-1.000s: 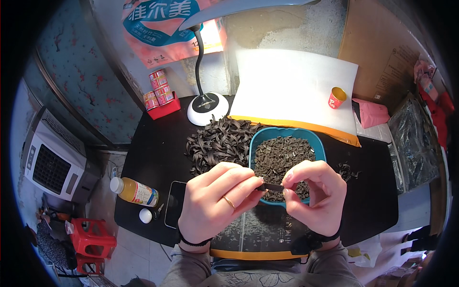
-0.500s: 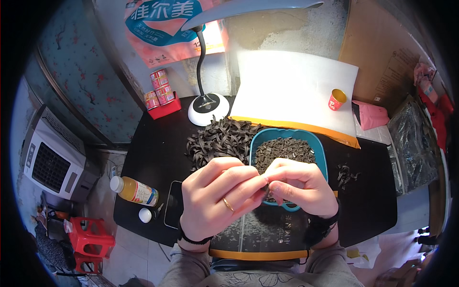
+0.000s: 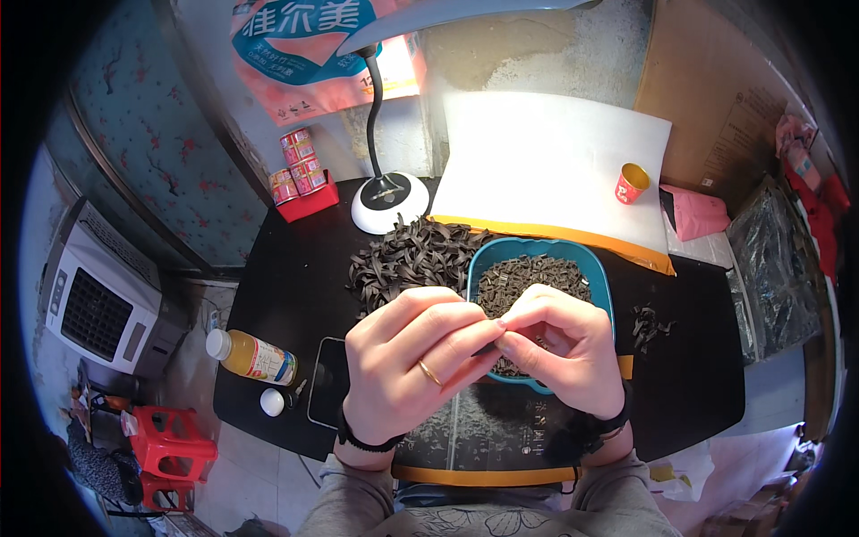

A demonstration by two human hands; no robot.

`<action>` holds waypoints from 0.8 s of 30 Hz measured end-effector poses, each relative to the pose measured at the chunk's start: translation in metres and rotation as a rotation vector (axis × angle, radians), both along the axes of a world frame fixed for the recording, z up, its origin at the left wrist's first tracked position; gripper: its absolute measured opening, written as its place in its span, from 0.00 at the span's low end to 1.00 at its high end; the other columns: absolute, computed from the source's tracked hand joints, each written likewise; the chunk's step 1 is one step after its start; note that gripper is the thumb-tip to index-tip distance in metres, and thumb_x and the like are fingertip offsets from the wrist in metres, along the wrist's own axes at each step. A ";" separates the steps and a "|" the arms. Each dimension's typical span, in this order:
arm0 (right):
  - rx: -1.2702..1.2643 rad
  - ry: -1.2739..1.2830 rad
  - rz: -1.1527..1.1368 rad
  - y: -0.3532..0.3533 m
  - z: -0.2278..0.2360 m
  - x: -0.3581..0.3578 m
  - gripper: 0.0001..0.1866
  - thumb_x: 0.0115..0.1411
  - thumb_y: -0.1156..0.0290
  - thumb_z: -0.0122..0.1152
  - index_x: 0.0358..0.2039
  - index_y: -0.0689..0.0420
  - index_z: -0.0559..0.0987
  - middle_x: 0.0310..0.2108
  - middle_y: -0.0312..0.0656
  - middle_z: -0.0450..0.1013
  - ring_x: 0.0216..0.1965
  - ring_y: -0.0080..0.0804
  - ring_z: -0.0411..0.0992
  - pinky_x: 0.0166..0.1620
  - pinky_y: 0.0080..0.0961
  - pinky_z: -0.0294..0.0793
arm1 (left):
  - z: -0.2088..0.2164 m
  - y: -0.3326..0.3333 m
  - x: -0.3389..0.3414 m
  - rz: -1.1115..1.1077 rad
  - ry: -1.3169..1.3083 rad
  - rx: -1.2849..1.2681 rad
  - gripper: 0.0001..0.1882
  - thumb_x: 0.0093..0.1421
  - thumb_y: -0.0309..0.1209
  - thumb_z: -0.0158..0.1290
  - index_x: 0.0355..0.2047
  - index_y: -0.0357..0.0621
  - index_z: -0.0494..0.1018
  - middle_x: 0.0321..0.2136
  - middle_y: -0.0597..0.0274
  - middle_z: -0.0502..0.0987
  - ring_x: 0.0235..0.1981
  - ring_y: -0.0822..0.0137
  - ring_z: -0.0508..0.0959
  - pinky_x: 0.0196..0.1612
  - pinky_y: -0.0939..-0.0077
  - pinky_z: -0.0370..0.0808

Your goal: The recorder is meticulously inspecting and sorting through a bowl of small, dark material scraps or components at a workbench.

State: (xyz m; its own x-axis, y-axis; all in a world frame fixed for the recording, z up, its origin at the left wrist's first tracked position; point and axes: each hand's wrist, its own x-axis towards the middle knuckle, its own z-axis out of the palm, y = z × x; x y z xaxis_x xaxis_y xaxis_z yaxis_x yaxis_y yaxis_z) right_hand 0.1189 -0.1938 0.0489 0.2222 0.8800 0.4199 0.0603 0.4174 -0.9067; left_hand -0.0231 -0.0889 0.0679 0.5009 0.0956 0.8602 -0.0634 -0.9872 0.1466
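Note:
My left hand (image 3: 413, 362), with a ring on one finger, meets my right hand (image 3: 573, 353) fingertip to fingertip over the near edge of a teal basin (image 3: 605, 300). Both hands are closed in a pinch. A dark sliver, perhaps a strip like those in the pile, shows just under the joined fingertips; the fingers hide most of it. Small dark brown pieces (image 3: 523, 273) fill much of the basin. Left of it, beyond my left hand, lies a heap of longer dark strips (image 3: 412, 259).
A desk lamp (image 3: 389, 201) stands behind the heap. A bottle (image 3: 253, 356), a white cap (image 3: 272, 403) and a phone (image 3: 324, 385) lie at left. A few strips (image 3: 650, 327) lie right of the basin. A red cup (image 3: 632, 183) sits on a white sheet (image 3: 546, 152). Stacked cans (image 3: 304, 170) stand back left.
My fingertips have shifted slightly, and my right hand's fingers have straightened and tilted toward the left hand. The dark sliver shows a little more. The basin and heap have not moved.

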 end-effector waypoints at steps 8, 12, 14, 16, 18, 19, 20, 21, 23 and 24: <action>-0.048 -0.216 -0.243 -0.002 0.004 0.011 0.04 0.53 0.78 0.60 0.30 0.63 0.78 0.26 0.36 0.70 0.26 0.17 0.67 0.28 0.14 0.66 | 0.001 0.008 0.003 -0.013 0.119 -0.126 0.17 0.37 0.31 0.67 0.30 0.44 0.77 0.26 0.63 0.76 0.27 0.66 0.76 0.29 0.75 0.74; -0.251 -0.490 -0.695 -0.028 -0.002 0.059 0.03 0.53 0.77 0.59 0.29 0.63 0.77 0.23 0.38 0.71 0.24 0.19 0.68 0.29 0.17 0.67 | -0.024 0.051 0.007 0.192 0.271 -0.266 0.08 0.50 0.33 0.58 0.30 0.46 0.76 0.27 0.63 0.77 0.29 0.64 0.77 0.31 0.73 0.74; -0.315 -0.552 -0.869 -0.047 -0.020 0.096 0.04 0.54 0.77 0.59 0.29 0.64 0.77 0.22 0.39 0.73 0.24 0.20 0.70 0.29 0.18 0.68 | -0.048 0.076 0.017 0.272 0.348 -0.350 0.05 0.52 0.32 0.56 0.29 0.46 0.75 0.27 0.62 0.76 0.30 0.63 0.77 0.32 0.72 0.73; -0.455 -0.649 -0.962 -0.069 -0.042 0.134 0.05 0.54 0.75 0.59 0.29 0.62 0.77 0.21 0.41 0.74 0.24 0.26 0.73 0.29 0.21 0.70 | -0.077 0.099 0.025 0.311 0.412 -0.340 0.04 0.51 0.31 0.56 0.28 0.46 0.76 0.25 0.63 0.76 0.29 0.64 0.77 0.32 0.72 0.73; -0.581 -0.724 -0.996 -0.085 -0.056 0.155 0.05 0.53 0.73 0.59 0.29 0.61 0.78 0.21 0.42 0.75 0.24 0.30 0.75 0.29 0.23 0.71 | -0.105 0.115 0.029 0.314 0.448 -0.325 0.03 0.49 0.30 0.56 0.25 0.46 0.75 0.24 0.63 0.76 0.27 0.65 0.77 0.32 0.73 0.72; -0.737 -0.839 -1.042 -0.092 -0.060 0.161 0.06 0.52 0.71 0.60 0.29 0.59 0.78 0.21 0.43 0.74 0.25 0.34 0.75 0.29 0.26 0.72 | -0.112 0.118 0.032 0.308 0.444 -0.327 0.03 0.49 0.30 0.56 0.25 0.46 0.75 0.24 0.63 0.76 0.27 0.65 0.77 0.32 0.73 0.72; -0.894 -0.950 -1.082 -0.096 -0.067 0.165 0.07 0.52 0.68 0.61 0.29 0.58 0.78 0.21 0.43 0.74 0.25 0.38 0.75 0.30 0.29 0.72 | -0.118 0.120 0.035 0.288 0.451 -0.302 0.03 0.49 0.29 0.56 0.25 0.46 0.76 0.24 0.64 0.76 0.27 0.64 0.76 0.32 0.73 0.72; -0.892 -1.006 -1.107 -0.099 -0.076 0.168 0.08 0.50 0.66 0.62 0.29 0.55 0.79 0.21 0.43 0.74 0.26 0.42 0.74 0.30 0.33 0.72 | -0.123 0.121 0.037 0.270 0.459 -0.276 0.02 0.49 0.29 0.56 0.24 0.46 0.76 0.24 0.64 0.76 0.27 0.63 0.76 0.32 0.72 0.73; -0.793 -0.935 -1.122 -0.089 -0.072 0.154 0.08 0.50 0.66 0.62 0.29 0.56 0.79 0.21 0.43 0.74 0.26 0.41 0.74 0.29 0.32 0.72 | -0.133 0.121 0.045 0.301 0.473 -0.220 0.06 0.48 0.34 0.57 0.21 0.47 0.74 0.22 0.63 0.74 0.27 0.63 0.76 0.32 0.70 0.72; -0.708 -0.882 -1.093 -0.082 -0.069 0.146 0.07 0.51 0.68 0.61 0.29 0.56 0.78 0.21 0.42 0.74 0.24 0.40 0.74 0.29 0.31 0.72 | -0.136 0.117 0.049 0.415 0.507 -0.224 0.08 0.48 0.36 0.58 0.21 0.47 0.74 0.22 0.63 0.74 0.27 0.62 0.76 0.31 0.70 0.72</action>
